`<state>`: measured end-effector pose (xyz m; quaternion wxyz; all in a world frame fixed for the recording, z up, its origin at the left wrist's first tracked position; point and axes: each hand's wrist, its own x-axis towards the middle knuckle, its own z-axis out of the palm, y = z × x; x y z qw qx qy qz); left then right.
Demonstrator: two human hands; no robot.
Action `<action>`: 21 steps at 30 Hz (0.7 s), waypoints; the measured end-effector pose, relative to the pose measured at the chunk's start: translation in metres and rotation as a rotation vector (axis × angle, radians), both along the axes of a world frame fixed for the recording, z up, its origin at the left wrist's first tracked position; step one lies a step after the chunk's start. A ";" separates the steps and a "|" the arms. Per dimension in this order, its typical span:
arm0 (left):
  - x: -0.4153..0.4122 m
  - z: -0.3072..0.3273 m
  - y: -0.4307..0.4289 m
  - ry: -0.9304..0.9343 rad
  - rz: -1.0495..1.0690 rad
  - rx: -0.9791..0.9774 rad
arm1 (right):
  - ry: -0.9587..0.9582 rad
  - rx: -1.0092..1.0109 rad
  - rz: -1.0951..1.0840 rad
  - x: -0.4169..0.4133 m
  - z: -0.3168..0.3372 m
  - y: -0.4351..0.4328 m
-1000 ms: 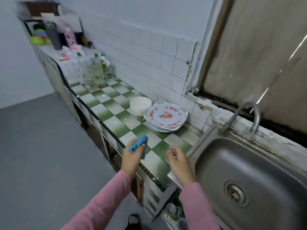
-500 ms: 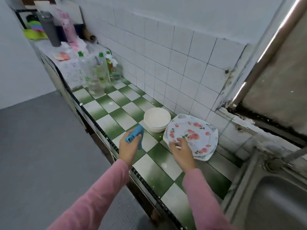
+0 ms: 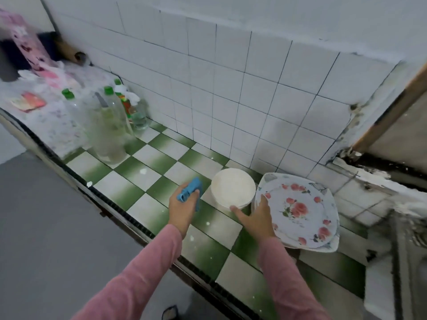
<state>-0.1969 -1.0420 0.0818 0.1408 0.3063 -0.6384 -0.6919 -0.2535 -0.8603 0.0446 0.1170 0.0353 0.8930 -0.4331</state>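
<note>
Left hand point(image 3: 183, 205) is curled round a blue cloth point(image 3: 190, 190), thumb on top. Cloth is bunched & sticks out fwd past my knuckles, w/ a bit hanging down on the side nearer my other hand. It's over the bench point(image 3: 143, 179), green/white checker tiles.

R hand point(image 3: 256, 215) is spread wide: fingers point(image 3: 263, 199) lie flat on the near-left rim of the floral plate point(image 3: 302, 211), thumb stretched out to the left, tip just below the white bowl point(image 3: 232, 188). Nothing pinched w/ that one.

Plate is top of a small stack, to the right of my R hand. Bowl sits just ahead of it, between both hands. Touching the stack or only v. close, can't tell.

Clear bottles point(image 3: 108, 125) w/ green caps stand well ahead & left of the cloth hand, by the tiled wall point(image 3: 231, 88). Both sleeves point(image 3: 138, 273) pink.
</note>
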 end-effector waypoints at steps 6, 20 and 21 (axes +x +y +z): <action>-0.037 -0.003 -0.047 -0.012 -0.173 -0.063 | -0.048 0.057 -0.052 -0.026 -0.012 -0.046; -0.107 -0.017 -0.056 -0.073 -0.296 -0.059 | -0.231 0.557 0.131 -0.077 -0.038 -0.059; -0.110 -0.019 -0.054 -0.084 -0.304 -0.068 | -0.228 0.565 0.135 -0.079 -0.041 -0.060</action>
